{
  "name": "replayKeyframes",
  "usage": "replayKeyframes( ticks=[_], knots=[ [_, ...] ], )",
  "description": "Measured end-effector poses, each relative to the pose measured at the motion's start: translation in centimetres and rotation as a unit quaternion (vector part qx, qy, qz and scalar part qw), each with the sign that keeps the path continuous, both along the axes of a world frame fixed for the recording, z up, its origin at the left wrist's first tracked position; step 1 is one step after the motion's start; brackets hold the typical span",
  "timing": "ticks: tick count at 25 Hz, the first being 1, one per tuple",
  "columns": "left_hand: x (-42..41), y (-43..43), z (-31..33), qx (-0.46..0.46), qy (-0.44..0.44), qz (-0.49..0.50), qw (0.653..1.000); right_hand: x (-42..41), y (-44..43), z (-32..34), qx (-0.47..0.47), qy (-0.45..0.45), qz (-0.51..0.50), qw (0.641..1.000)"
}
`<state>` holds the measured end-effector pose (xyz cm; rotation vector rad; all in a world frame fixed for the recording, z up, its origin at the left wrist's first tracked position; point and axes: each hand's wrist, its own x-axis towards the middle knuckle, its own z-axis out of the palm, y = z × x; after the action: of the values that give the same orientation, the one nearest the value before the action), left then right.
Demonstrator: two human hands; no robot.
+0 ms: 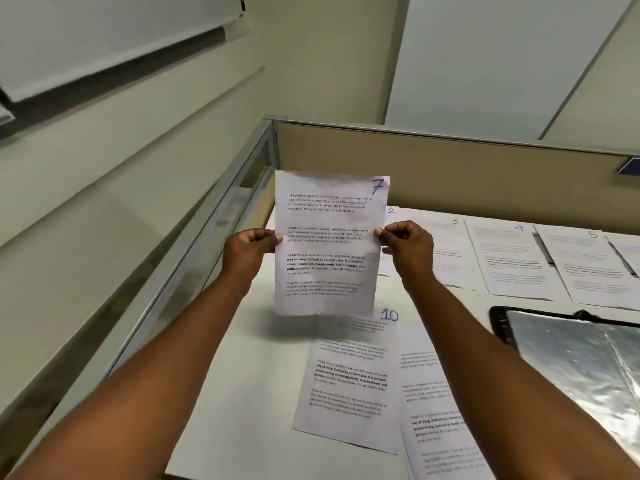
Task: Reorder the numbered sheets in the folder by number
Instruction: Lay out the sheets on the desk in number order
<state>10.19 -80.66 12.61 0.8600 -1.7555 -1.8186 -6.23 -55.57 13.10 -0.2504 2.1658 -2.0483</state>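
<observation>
- Sheet 7 is held upright above the desk, pinched at its left edge by the left hand and at its right edge by the right hand.
- Sheet 10 lies flat on the near side.
- Sheets 2 to 5 are laid in a far row.
- The folder lies open at the right.

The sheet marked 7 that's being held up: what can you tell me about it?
The sheet marked 7 is white paper, slightly crumpled, with a handwritten blue 7 in its top right corner and blocks of printed text, one partly bold. It is held upright above the desk, the left hand pinching its left edge, the right hand its right edge.
</observation>
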Motion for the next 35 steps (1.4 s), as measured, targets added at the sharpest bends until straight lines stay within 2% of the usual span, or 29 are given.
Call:
replayKeyframes(
  ticks=[8,17,23,25,27,29,31,33,35],
  knots=[
    [6.8,-2.5,-7.5,-0.009,-0.137,0.073,0.988,6.0,-3.5,-7.7,0.097,-0.047,0.050,0.993],
    [11.0,-0.2,-14.5,-0.126,-0.329,0.083,0.932,12.3,-3.9,-15.8,0.225,-0.101,0.081,0.966],
    [12.6,1.2,-14.9,-0.225,-0.336,0.078,0.911,14.7,-4.4,-17.2,0.243,-0.123,0.092,0.958],
    [13.0,1.7,-15.3,-0.275,-0.324,0.057,0.903,15.2,-4.8,-17.2,0.258,-0.106,0.098,0.956],
    [13.5,2.7,-16.0,-0.351,-0.329,0.023,0.876,16.0,-4.8,-17.3,0.297,-0.043,0.118,0.947],
    [14.1,3.7,-16.8,-0.407,-0.326,-0.028,0.853,16.8,-4.4,-17.8,0.358,0.078,0.161,0.917],
    [14.8,4.6,-17.7,-0.420,-0.321,-0.109,0.842,17.6,-4.1,-18.9,0.426,0.168,0.237,0.857],
    [15.5,5.3,-18.5,-0.422,-0.340,-0.174,0.822,18.2,-4.1,-19.7,0.483,0.197,0.313,0.794],
    [16.0,5.5,-19.1,-0.425,-0.376,-0.201,0.798,18.5,-4.4,-20.0,0.511,0.211,0.352,0.755]
  ],
)
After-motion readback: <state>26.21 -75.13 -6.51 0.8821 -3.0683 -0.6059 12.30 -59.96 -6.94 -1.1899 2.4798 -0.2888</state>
